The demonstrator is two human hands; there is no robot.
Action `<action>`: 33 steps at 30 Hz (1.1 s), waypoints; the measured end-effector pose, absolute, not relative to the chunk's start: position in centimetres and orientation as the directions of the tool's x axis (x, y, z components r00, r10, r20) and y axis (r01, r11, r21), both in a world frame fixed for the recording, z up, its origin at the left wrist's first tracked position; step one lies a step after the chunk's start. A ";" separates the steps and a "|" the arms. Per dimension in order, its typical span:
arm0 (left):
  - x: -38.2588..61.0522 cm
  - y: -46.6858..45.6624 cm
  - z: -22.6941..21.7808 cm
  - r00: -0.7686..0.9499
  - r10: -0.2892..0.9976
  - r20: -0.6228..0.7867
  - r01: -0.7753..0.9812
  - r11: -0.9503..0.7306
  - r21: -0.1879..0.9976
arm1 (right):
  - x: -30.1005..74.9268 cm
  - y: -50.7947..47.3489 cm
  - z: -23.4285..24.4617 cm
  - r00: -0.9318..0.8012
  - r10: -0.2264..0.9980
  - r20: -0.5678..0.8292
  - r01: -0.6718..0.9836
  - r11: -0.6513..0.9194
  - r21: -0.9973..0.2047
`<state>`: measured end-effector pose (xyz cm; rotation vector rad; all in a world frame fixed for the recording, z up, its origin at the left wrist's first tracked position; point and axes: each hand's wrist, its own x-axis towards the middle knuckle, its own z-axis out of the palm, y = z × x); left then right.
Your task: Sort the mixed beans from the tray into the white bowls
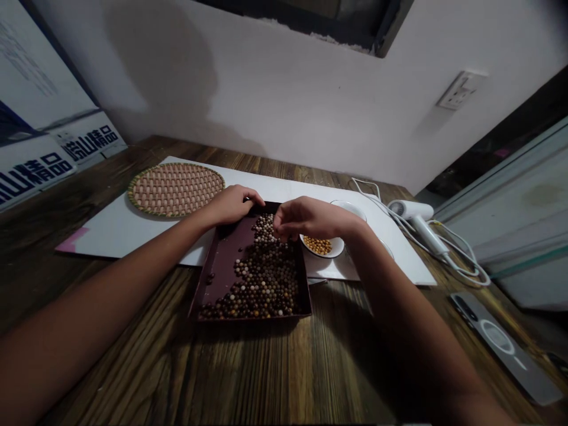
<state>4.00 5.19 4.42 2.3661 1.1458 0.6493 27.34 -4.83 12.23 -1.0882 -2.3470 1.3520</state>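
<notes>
A dark maroon square tray [222, 260] sits on the wooden table, holding many small round beads [261, 281] in brown, tan and dark tones. My left hand [233, 204] rests on the tray's far left corner, fingers curled over the rim. My right hand [306, 219] hovers over the far right part of the tray with its fingertips pinched together above the beads; what they pinch is too small to make out. Just right of the tray stands a small white dish [323, 247] with yellow beads in it, under my right wrist.
A round woven mat [175, 189] lies on a white board [128, 228] at the left. Another white dish [350, 208] sits behind my right hand. A white hair dryer [415, 216] with its cable lies at right, and a phone [503, 343] near the right edge.
</notes>
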 end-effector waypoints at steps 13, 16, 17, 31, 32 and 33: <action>4.0 5.3 4.3 0.557 0.795 0.241 0.606 -0.587 0.537 | 26.4 -4.7 10.8 -0.732 0.596 -0.331 0.371 -0.059 -0.927; 4.0 5.2 4.3 0.556 0.793 0.248 0.605 -0.591 0.533 | 26.7 -4.6 10.7 -0.746 0.601 -0.288 0.347 -0.018 -0.938; 4.0 5.2 4.4 0.556 0.793 0.250 0.603 -0.591 0.535 | 26.8 -4.6 10.8 -0.739 0.616 -0.273 0.345 -0.002 -0.938; 4.0 5.5 4.2 0.531 0.815 0.234 0.555 -0.543 0.631 | 27.4 -7.3 14.2 -0.630 0.634 -0.448 0.751 0.351 -0.560; 4.0 5.5 4.2 0.532 0.814 0.232 0.560 -0.544 0.625 | 27.0 -7.8 13.8 -0.614 0.643 -0.459 0.774 0.374 -0.511; 4.0 5.5 4.1 0.531 0.815 0.233 0.565 -0.545 0.619 | 26.6 -8.4 13.4 -0.594 0.662 -0.457 0.795 0.397 -0.458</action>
